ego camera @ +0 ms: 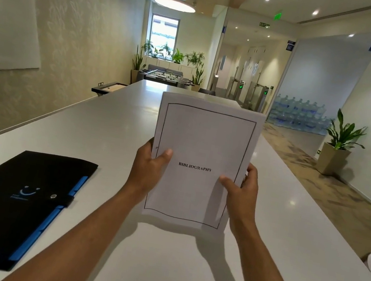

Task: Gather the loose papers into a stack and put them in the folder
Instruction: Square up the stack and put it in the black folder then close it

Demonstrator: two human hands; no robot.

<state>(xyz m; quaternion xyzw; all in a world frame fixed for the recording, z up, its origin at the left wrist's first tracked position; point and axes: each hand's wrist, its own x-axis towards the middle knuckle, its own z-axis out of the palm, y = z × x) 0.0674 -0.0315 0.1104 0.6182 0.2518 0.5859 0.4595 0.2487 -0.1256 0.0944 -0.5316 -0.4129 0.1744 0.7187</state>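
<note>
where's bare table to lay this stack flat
The white table is bare between the black folder and your arms, beyond the papers toward the far end, and right of the right hand. The near left is filled by the folder.

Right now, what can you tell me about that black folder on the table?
The folder is black and flat, and it looks like soft fabric or matte plastic. It lies closed on the white table, at the person's left, turned at a slant. A strap with a silver snap holds it shut. Blue tabs peek out along its right edge, and a small blue smile logo sits on the cover. Neither hand touches it.
</note>
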